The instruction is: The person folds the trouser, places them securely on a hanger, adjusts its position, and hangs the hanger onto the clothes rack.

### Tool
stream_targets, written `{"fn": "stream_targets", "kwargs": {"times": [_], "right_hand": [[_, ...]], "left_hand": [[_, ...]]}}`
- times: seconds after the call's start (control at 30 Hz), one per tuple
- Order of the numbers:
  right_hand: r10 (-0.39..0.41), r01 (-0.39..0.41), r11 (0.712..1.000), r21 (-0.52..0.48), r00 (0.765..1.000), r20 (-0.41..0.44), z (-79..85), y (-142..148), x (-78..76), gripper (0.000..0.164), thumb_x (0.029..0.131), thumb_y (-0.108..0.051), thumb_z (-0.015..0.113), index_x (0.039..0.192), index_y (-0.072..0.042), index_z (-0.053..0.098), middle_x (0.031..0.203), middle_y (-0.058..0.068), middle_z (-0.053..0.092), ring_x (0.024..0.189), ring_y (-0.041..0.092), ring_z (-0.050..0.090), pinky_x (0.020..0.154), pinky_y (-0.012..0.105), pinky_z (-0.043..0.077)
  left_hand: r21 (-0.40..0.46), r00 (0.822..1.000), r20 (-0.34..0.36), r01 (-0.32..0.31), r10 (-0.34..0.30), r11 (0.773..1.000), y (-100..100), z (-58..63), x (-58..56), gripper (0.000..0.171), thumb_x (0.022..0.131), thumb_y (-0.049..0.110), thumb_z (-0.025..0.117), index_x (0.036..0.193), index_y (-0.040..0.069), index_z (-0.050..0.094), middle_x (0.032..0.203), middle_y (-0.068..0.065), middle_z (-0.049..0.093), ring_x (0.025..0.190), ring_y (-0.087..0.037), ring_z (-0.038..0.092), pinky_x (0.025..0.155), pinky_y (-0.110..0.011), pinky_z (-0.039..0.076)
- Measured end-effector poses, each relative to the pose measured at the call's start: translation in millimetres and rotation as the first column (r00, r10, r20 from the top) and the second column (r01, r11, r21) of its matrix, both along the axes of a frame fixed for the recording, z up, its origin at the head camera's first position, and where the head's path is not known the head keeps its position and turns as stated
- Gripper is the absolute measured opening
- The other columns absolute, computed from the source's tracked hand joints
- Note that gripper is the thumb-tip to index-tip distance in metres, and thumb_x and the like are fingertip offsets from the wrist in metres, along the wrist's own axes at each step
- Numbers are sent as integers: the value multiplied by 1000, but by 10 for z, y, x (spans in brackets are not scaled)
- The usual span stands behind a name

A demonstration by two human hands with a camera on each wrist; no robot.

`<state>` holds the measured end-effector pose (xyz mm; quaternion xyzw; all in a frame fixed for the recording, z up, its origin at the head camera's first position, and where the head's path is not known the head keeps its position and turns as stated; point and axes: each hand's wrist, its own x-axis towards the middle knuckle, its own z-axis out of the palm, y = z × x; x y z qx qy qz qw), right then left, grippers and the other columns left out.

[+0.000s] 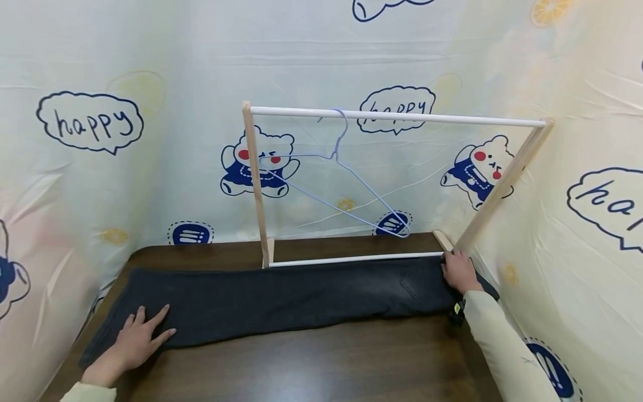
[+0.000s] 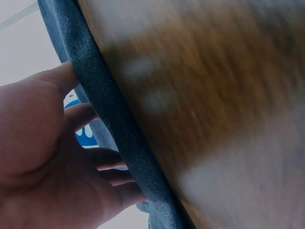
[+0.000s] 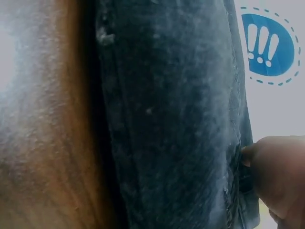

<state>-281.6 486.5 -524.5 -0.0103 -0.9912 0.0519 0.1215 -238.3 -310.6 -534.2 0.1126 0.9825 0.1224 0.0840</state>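
Note:
A pair of dark jeans (image 1: 281, 298), folded lengthwise into a long strip, lies across the wooden table. On the leg end at the left rests my left hand (image 1: 138, 339), fingers spread over the cloth. The left wrist view shows those fingers (image 2: 110, 157) touching the fabric near its edge. At the waist end on the right, my right hand (image 1: 461, 272) grips the upper corner with curled fingers. In the right wrist view, part of the right hand (image 3: 279, 176) meets the edge of the jeans (image 3: 171, 114); the other fingertips are hidden.
Behind the jeans stands a wooden rack with a white top rail (image 1: 432, 118) and a lower white bar (image 1: 351, 260). A light purple hanger (image 1: 372, 190) hangs from the rail. Printed cloth (image 1: 191, 139) surrounds the brown table (image 1: 321, 363) at the back and sides.

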Motion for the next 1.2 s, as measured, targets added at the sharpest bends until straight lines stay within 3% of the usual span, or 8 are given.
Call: {"fn": "stream_targets", "kwargs": {"times": [0.23,0.5,0.63,0.8,0.9,1.03,1.13,1.2], "right_hand": [[-33,31,999,-24,996,-78,245,5,-75,8,95,-3,61,93,4,65,95,25,63,94,47,57,81,60,46],[-55,54,998,-23,997,-62,490,-1,-214,13,97,-3,59,96,4,69,95,25,65,94,48,54,79,60,44],[-64,62,998,-25,996,-68,461,14,-277,13,96,-1,59,95,5,70,93,25,65,91,47,56,79,59,47],[-75,73,992,-104,997,-17,257,52,-233,12,95,0,59,94,6,69,93,26,65,90,47,60,72,60,51],[-30,25,989,-148,999,-35,114,76,-191,12,94,3,59,96,11,68,92,29,66,89,48,63,77,61,52],[52,-62,978,-200,997,-57,60,-55,-148,25,95,2,59,114,18,64,109,37,65,103,53,61,91,63,47],[157,-171,956,-239,985,-75,104,-407,-62,32,95,1,61,122,17,60,118,37,62,112,53,58,97,64,45],[262,-280,926,-252,960,-104,133,-746,42,32,93,0,65,122,13,63,119,32,64,114,49,59,98,62,45]], "left_hand": [[42,996,79,-35,31,999,-27,28,-48,87,95,57,62,145,-12,42,134,-63,18,119,-83,23,84,-84,36],[80,988,143,-65,53,995,-41,53,-88,97,91,63,65,146,-13,39,135,-64,13,121,-84,18,87,-86,32],[93,987,148,-69,55,993,-28,53,-109,97,90,61,67,146,-13,39,135,-64,12,121,-84,16,87,-87,30],[102,985,165,-66,49,993,9,57,-136,97,91,60,67,147,-13,38,136,-64,10,122,-84,14,88,-87,28],[103,985,168,-61,43,993,23,71,-139,96,91,60,67,146,-13,38,135,-64,10,121,-84,15,87,-88,29],[97,984,172,-62,45,993,13,81,-141,98,91,62,66,147,-13,37,135,-64,10,122,-84,15,88,-87,29],[91,982,183,-67,49,994,-14,76,-145,99,90,63,65,147,-13,36,135,-64,9,122,-85,14,88,-87,29],[88,980,191,-70,52,994,-37,73,-136,100,90,63,65,147,-13,36,135,-64,9,121,-85,13,87,-87,29]]}}
